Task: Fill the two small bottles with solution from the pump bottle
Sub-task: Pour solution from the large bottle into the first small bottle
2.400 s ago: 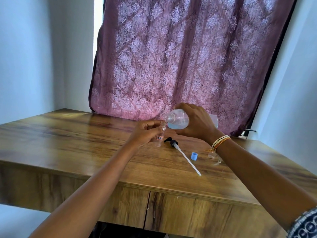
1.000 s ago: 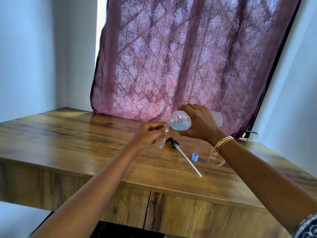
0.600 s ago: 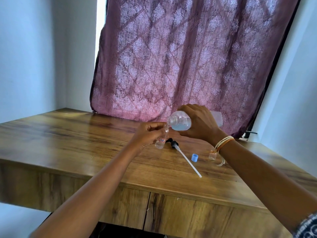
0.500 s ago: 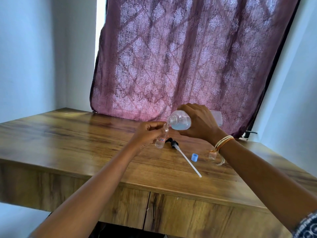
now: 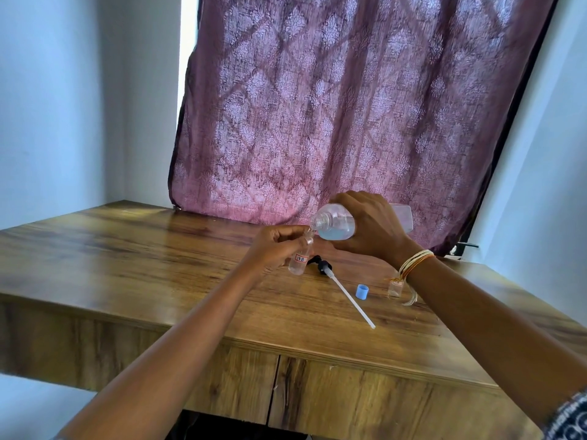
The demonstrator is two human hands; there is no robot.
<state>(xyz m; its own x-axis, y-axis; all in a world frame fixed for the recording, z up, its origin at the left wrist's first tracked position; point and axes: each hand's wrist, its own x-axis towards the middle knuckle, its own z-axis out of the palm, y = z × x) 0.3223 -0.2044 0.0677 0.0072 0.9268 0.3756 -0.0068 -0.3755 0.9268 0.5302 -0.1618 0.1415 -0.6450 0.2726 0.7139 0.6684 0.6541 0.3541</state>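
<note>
My left hand (image 5: 274, 247) grips a small clear bottle (image 5: 300, 260) with a red-edged label, tilted a little, its base on or just above the wooden table (image 5: 158, 274). My right hand (image 5: 371, 228) holds the big clear bottle (image 5: 333, 225) on its side, its open neck touching the small bottle's mouth; pale blue liquid lies in its lower half. The black pump head with its long white tube (image 5: 346, 295) lies on the table beside them. A second small bottle (image 5: 395, 287) stands behind my right wrist, partly hidden.
A light blue cap (image 5: 362, 292) sits on the table right of the pump tube. A purple patterned curtain (image 5: 333, 106) hangs behind the table. The table's front edge (image 5: 286, 347) runs across below my forearms. White walls close in on both sides.
The small bottle has come down from mid-air to the table surface, and the big bottle's neck has followed it lower. The hands have barely shifted over the last half second.
</note>
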